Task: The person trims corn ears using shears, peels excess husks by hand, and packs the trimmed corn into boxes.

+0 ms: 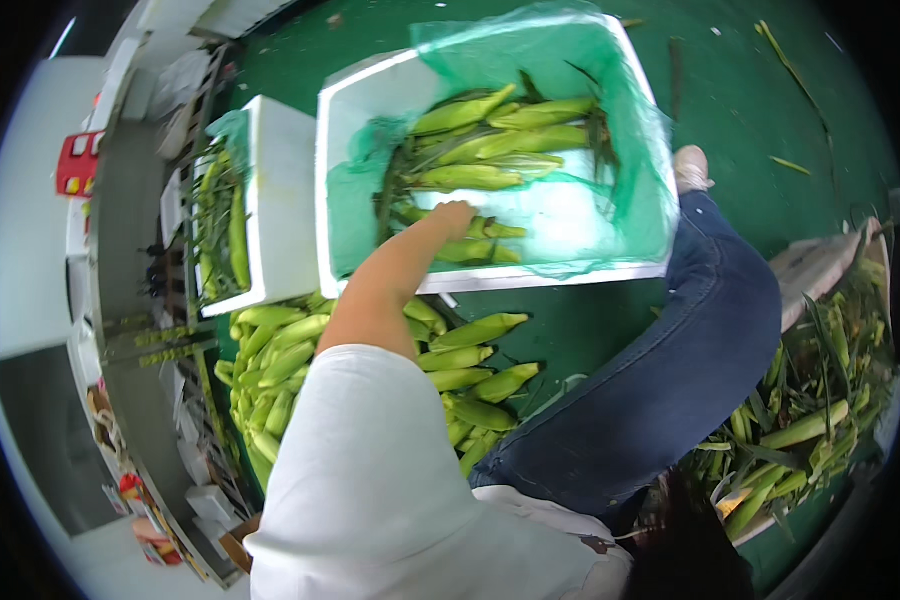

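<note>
My left hand [456,218] reaches into a large white foam box [552,278] lined with green mesh netting [640,154]. Its fingers curl down over a green-husked ear of corn [504,229] near the box's lower wall; the fingertips are hidden. Another ear [471,252] lies just below it. Several more husked ears [495,146] lie side by side farther up in the box, with dark leaves around them. My right hand is out of view. Below the box, a large pile of husked corn [289,364] rests on the green floor, partly behind my arm.
A smaller foam box [289,202] with corn stands at the left, beside a metal shelf [131,225] holding various goods. At the lower right, a container [817,277] is heaped with loose husks and leaves [802,420]. My bent leg [690,330] lies between it and the large box.
</note>
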A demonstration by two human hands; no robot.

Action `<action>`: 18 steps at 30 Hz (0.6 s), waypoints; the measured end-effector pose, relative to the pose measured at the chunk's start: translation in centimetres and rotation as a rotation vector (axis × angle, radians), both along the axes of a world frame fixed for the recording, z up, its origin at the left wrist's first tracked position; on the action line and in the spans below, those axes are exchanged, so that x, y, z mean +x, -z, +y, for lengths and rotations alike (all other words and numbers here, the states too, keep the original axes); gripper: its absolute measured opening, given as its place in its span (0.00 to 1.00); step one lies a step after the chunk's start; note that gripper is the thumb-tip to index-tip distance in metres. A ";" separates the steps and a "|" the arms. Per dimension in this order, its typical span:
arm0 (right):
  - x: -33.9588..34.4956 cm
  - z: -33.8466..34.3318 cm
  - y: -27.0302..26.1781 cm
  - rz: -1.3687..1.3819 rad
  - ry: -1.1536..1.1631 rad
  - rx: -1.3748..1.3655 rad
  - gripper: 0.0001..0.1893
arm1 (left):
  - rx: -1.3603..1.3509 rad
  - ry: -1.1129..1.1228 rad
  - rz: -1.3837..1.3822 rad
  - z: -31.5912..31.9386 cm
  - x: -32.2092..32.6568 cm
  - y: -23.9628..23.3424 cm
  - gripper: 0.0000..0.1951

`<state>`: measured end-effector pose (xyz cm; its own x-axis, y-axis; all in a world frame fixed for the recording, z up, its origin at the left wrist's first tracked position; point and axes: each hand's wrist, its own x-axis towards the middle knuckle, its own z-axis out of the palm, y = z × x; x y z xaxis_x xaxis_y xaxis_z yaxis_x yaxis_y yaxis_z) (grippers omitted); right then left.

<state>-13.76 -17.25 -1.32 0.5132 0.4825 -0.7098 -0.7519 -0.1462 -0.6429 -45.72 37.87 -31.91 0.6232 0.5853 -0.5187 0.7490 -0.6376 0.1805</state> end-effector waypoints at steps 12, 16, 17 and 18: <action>-2.9 2.9 -1.7 -0.008 -0.041 0.172 0.36 | -0.377 -0.649 -0.676 -0.8 4.9 -10.2 0.30; -2.3 3.2 -2.8 -0.120 -0.077 0.295 0.37 | -0.494 -0.659 -1.076 -3.8 13.3 -21.6 0.31; -1.3 2.7 -2.6 -0.150 -0.076 0.325 0.37 | -0.345 -0.475 -1.098 -5.2 15.7 -25.4 0.31; 0.2 1.9 -2.7 -0.175 -0.099 0.290 0.41 | -0.220 -0.285 -1.135 -6.8 18.7 -28.9 0.32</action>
<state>-13.61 -15.40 1.35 0.5555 0.7049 -0.4412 -0.6181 -0.0049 -0.7861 -27.06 31.10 -3.02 0.6532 0.7444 0.1384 0.2003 -0.3462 0.9165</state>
